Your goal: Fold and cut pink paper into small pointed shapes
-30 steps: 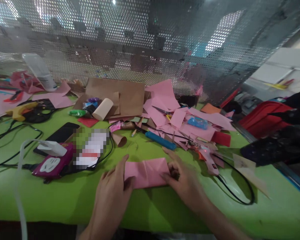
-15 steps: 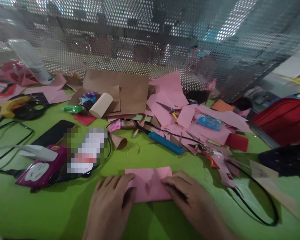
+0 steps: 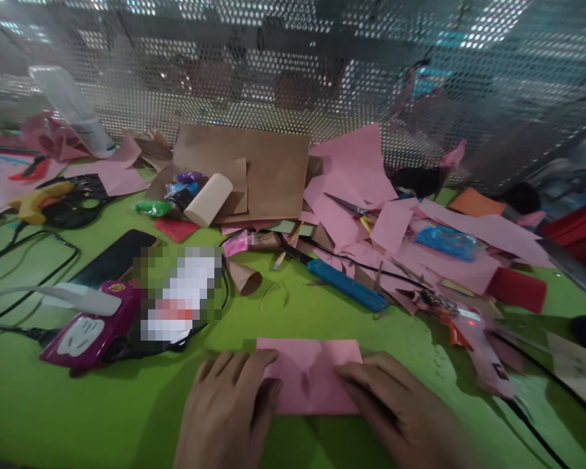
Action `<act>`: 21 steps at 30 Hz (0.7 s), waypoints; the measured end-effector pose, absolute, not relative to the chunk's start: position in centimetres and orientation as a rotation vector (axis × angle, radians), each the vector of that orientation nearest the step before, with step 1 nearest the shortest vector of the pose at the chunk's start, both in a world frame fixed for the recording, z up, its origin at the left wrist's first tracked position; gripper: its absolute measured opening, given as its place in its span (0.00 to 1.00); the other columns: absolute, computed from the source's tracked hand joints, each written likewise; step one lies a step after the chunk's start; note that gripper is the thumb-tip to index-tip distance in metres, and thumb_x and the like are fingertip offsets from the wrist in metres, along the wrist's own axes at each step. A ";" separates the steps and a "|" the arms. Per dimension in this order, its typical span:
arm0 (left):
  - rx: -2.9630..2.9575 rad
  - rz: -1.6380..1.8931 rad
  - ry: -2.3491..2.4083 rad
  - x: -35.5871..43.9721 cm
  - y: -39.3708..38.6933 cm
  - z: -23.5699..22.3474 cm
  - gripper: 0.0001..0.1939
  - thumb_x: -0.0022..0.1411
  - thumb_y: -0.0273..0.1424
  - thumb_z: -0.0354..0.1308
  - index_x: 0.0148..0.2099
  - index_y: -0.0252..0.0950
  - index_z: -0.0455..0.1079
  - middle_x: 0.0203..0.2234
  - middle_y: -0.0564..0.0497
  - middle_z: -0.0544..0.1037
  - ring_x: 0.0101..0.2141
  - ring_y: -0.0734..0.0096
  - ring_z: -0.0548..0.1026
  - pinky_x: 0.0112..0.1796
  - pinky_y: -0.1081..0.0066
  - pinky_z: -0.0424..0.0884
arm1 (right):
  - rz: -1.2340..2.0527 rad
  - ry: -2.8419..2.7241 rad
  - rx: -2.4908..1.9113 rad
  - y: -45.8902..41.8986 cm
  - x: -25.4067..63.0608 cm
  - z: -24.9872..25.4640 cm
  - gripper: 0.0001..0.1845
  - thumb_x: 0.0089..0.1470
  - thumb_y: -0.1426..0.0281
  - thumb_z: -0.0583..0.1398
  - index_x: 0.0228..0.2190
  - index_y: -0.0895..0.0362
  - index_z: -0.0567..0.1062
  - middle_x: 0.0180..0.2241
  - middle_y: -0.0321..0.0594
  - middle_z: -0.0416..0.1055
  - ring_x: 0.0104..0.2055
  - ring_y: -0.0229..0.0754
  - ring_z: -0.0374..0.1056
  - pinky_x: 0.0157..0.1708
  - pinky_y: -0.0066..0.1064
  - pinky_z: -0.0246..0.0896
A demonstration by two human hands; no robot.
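A small pink paper rectangle (image 3: 317,374), seemingly folded, lies on the green tabletop close in front of me, with a small dent near its middle. My left hand (image 3: 234,397) pinches its left end between thumb and fingers. At the opposite end, my right hand (image 3: 395,397) grips the paper the same way, thumb toward me and fingers on top. Part of each short edge is hidden under my fingers.
A pink glue gun (image 3: 478,345) with a lit red light lies to the right. Left are a purple power strip (image 3: 90,332) and a dark phone (image 3: 114,257). Beyond lie a blue-handled cutter (image 3: 346,284), scissors (image 3: 354,208), brown cardboard (image 3: 273,172) and pink scraps. A perforated metal screen (image 3: 254,85) stands behind.
The camera view has turned slightly, so most things sit a little further right in it. Both hands keep their hold on the pink paper, which looks much the same.
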State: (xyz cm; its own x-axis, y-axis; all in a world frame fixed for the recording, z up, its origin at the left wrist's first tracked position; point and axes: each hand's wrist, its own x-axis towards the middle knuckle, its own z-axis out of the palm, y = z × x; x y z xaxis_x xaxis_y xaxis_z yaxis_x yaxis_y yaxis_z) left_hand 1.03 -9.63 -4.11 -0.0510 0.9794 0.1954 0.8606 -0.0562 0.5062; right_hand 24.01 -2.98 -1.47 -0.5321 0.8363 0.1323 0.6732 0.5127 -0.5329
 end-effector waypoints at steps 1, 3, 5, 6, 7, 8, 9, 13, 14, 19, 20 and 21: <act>1.988 0.756 1.984 1.0 -9.6 -4.1 0.11 0.66 0.29 0.51 0.49 0.44 0.69 0.35 0.51 0.80 0.35 0.58 0.76 0.37 0.61 0.64 | 0.599 -2.386 -1.251 -3.0 24.0 -1.6 0.11 0.61 0.66 0.55 0.40 0.46 0.76 0.34 0.40 0.76 0.32 0.45 0.75 0.27 0.32 0.73; 1.988 0.745 1.983 1.0 -9.6 -4.0 0.11 0.66 0.29 0.51 0.48 0.44 0.69 0.35 0.51 0.80 0.35 0.58 0.76 0.36 0.60 0.64 | 0.579 -2.394 -1.254 -3.0 24.1 -1.6 0.10 0.61 0.66 0.55 0.40 0.45 0.76 0.34 0.40 0.76 0.32 0.45 0.75 0.27 0.33 0.73; 1.992 0.728 1.990 1.0 -9.5 -3.9 0.10 0.65 0.28 0.51 0.47 0.44 0.69 0.35 0.51 0.80 0.35 0.58 0.76 0.36 0.60 0.64 | 0.557 -2.410 -1.256 -3.1 24.0 -1.6 0.10 0.62 0.66 0.55 0.41 0.45 0.75 0.34 0.40 0.76 0.32 0.45 0.75 0.27 0.33 0.72; 1.994 0.720 1.991 1.0 -9.4 -3.8 0.10 0.65 0.28 0.51 0.47 0.44 0.69 0.35 0.51 0.80 0.35 0.58 0.76 0.36 0.60 0.65 | 0.547 -2.417 -1.255 -3.1 24.0 -1.6 0.10 0.62 0.66 0.54 0.41 0.45 0.75 0.35 0.40 0.76 0.32 0.45 0.76 0.26 0.33 0.72; 1.996 0.712 1.992 1.0 -9.4 -3.7 0.10 0.65 0.28 0.51 0.47 0.44 0.69 0.35 0.51 0.80 0.35 0.58 0.76 0.37 0.60 0.65 | 0.539 -2.419 -1.254 -3.2 23.9 -1.5 0.10 0.62 0.66 0.54 0.41 0.45 0.75 0.35 0.40 0.76 0.32 0.45 0.76 0.26 0.33 0.72; 1.996 0.701 1.993 1.0 -9.3 -3.7 0.10 0.65 0.28 0.51 0.47 0.44 0.69 0.35 0.51 0.80 0.35 0.58 0.76 0.37 0.60 0.65 | 0.530 -2.419 -1.256 -3.2 23.9 -1.5 0.10 0.62 0.65 0.54 0.41 0.45 0.75 0.35 0.40 0.76 0.32 0.45 0.76 0.27 0.33 0.72; 1.997 0.687 1.996 1.0 -9.2 -3.6 0.11 0.65 0.28 0.52 0.47 0.45 0.68 0.36 0.51 0.80 0.35 0.58 0.77 0.37 0.60 0.65 | 0.518 -2.419 -1.259 -3.3 23.9 -1.5 0.10 0.63 0.65 0.54 0.41 0.46 0.75 0.35 0.41 0.76 0.32 0.45 0.76 0.27 0.33 0.72; 1.998 0.628 2.017 1.0 -9.0 -3.4 0.12 0.65 0.28 0.52 0.48 0.46 0.68 0.37 0.52 0.81 0.36 0.58 0.77 0.38 0.59 0.66 | 0.444 -2.442 -1.271 -3.5 23.9 -1.5 0.11 0.63 0.66 0.52 0.42 0.48 0.74 0.35 0.42 0.76 0.32 0.44 0.76 0.27 0.32 0.72; 2.001 0.616 2.017 0.9 -9.0 -3.4 0.12 0.65 0.28 0.52 0.49 0.46 0.68 0.38 0.52 0.81 0.36 0.58 0.78 0.38 0.59 0.66 | 0.428 -2.458 -1.275 -3.6 24.0 -1.5 0.11 0.64 0.67 0.52 0.43 0.48 0.74 0.36 0.42 0.76 0.32 0.44 0.76 0.28 0.32 0.72; 2.034 0.572 2.003 0.8 -9.1 -3.4 0.13 0.67 0.28 0.49 0.50 0.45 0.68 0.38 0.51 0.81 0.36 0.59 0.78 0.39 0.58 0.66 | 0.316 -2.533 -1.284 -3.9 24.0 -1.3 0.13 0.65 0.67 0.51 0.44 0.50 0.74 0.37 0.42 0.75 0.33 0.44 0.75 0.28 0.33 0.72; 2.037 0.566 1.999 0.8 -9.1 -3.3 0.12 0.67 0.28 0.49 0.50 0.45 0.67 0.38 0.51 0.81 0.36 0.59 0.78 0.38 0.58 0.66 | 0.287 -2.530 -1.280 -3.9 23.9 -1.2 0.13 0.65 0.67 0.50 0.43 0.51 0.74 0.36 0.42 0.75 0.33 0.44 0.75 0.28 0.33 0.71; 2.039 0.561 1.994 0.8 -9.1 -3.3 0.12 0.67 0.28 0.49 0.50 0.45 0.67 0.38 0.51 0.80 0.36 0.59 0.78 0.38 0.58 0.67 | 0.264 -2.522 -1.281 -3.9 23.8 -1.1 0.14 0.65 0.68 0.49 0.42 0.51 0.74 0.35 0.42 0.75 0.32 0.44 0.75 0.27 0.33 0.71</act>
State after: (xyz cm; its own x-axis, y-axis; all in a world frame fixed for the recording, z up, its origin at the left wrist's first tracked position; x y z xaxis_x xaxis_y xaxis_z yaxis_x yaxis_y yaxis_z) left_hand 0.78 -9.12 -3.31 -0.0019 0.9943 0.1070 0.9044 -0.0439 0.4245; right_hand 23.81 -3.94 -1.10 -0.5574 0.8103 0.1808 0.7553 0.5853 -0.2950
